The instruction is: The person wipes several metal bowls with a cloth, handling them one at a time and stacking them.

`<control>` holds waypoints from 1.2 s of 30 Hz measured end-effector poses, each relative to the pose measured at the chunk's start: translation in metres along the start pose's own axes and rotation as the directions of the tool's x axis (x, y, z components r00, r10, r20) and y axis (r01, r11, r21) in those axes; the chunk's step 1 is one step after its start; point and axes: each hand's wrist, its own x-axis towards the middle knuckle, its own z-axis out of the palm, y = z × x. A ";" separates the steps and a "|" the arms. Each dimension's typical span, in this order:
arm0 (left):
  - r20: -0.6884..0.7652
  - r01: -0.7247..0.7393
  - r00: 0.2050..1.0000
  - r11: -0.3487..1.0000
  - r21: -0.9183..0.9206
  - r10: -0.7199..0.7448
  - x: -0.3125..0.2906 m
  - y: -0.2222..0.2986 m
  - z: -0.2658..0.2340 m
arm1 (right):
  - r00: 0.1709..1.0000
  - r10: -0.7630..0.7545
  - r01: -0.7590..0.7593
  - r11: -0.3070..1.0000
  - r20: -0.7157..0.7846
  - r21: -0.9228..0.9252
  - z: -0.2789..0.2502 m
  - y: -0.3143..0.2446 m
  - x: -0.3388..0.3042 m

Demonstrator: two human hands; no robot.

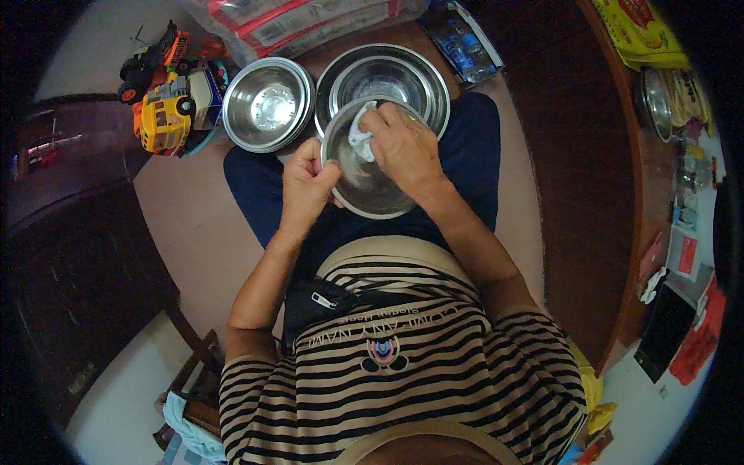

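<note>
A round metal bowl (368,190) is tilted above my lap. My left hand (310,178) grips its left rim, with the thumb over the edge. Inside the bowl, my right hand (403,147) presses a white cloth (359,138) against the upper part of the wall; its fingers are bent over the cloth. Just beyond, a wide metal basin (439,93) stands with smaller round metalware inside it, partly hidden by the held bowl. To its left is a stack of shiny metal bowls (269,105), nested in one another.
Toy trucks, one of them yellow (164,124), sit at the far left. Plastic-wrapped packages with red bands (287,23) lie at the back. An open box of blue-tinted bottles (465,50) stands behind the basin. Dark wooden furniture (585,178) runs along the right.
</note>
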 end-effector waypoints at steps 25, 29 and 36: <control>-0.031 -0.051 0.998 0.997 -0.057 0.049 0.005 -0.007 0.002 | 0.982 -0.095 0.019 0.909 0.162 0.417 0.002 -0.012 -0.003; -0.012 -0.025 1.000 0.999 -0.022 0.025 0.002 -0.004 0.003 | 0.999 0.002 -0.001 0.999 -0.035 0.040 0.000 0.002 0.001; -0.099 -0.137 0.985 0.990 0.038 0.140 0.012 -0.005 -0.005 | 0.939 -0.121 0.031 0.962 0.322 0.270 -0.003 -0.006 -0.010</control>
